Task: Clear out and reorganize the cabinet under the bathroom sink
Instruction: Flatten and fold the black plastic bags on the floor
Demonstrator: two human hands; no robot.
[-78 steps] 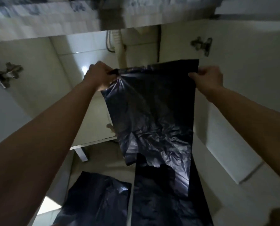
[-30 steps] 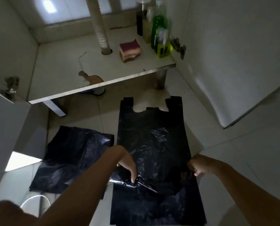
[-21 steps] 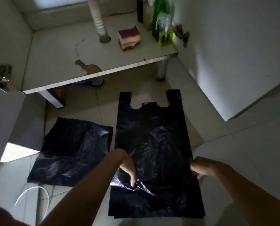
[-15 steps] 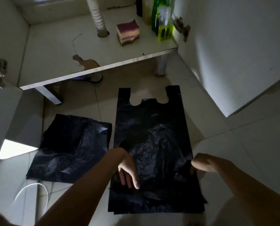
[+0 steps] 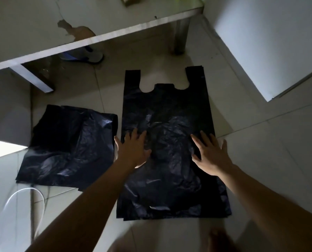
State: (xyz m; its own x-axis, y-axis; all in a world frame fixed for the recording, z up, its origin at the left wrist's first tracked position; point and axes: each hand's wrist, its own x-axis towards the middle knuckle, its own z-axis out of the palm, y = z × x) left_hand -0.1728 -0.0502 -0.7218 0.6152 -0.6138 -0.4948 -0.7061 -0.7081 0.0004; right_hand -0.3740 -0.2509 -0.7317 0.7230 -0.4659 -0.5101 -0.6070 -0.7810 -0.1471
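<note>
Step in hand, by my reading: flattening. A black plastic vest-handled bag (image 5: 166,115) lies flat on the pale tiled floor (image 5: 260,146), handles toward the cabinet, seemingly on top of a stack of similar bags.

The left hand (image 5: 131,150) and right hand (image 5: 211,157) press on its mid-section, fingers straight and spread, gripping nothing.

The next move likely calls for smoothing outward, then a fold. The thin film may slide and trap air.

- A second, crumpled black plastic bag (image 5: 69,142) lies just beside it on the left.
- A white cable (image 5: 24,195) loops near the left forearm.
- An open white cabinet door (image 5: 269,42) stands at right.
- The white cabinet floor panel (image 5: 33,24) is ahead.
</note>
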